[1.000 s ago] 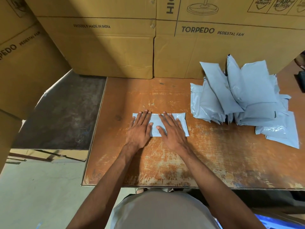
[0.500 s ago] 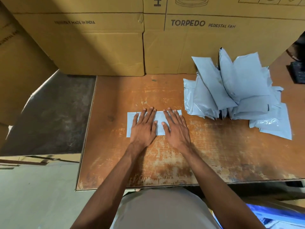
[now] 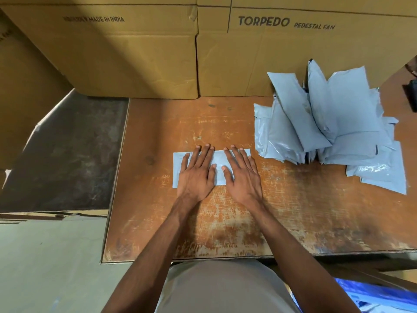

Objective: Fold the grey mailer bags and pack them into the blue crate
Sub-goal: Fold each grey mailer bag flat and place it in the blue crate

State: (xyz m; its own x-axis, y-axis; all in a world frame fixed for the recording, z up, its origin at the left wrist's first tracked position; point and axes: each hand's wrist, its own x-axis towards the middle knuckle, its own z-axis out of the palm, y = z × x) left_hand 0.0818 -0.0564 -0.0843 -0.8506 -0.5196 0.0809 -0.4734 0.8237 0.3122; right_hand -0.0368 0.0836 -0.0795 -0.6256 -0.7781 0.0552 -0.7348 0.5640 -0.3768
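The folded mailer bag (image 3: 217, 168) under the hands is pale blue-grey and plain. The heap of mailer bags (image 3: 334, 129) to the right of the hands is the same blue-grey, with glossy highlights. The table (image 3: 304, 211) is rust-orange, scuffed with whitish streaks and dark blotches. Beyond the hands, the cardboard boxes (image 3: 140, 59) are tan with dark brown lettering. Near the right forearm shows a patch of bright blue crate (image 3: 381, 294)

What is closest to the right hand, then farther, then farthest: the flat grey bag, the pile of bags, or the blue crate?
1. Flat grey bag: right under the right hand.
2. Pile of bags: to its right, farther back on the table.
3. Blue crate: bottom right corner, below the table edge.
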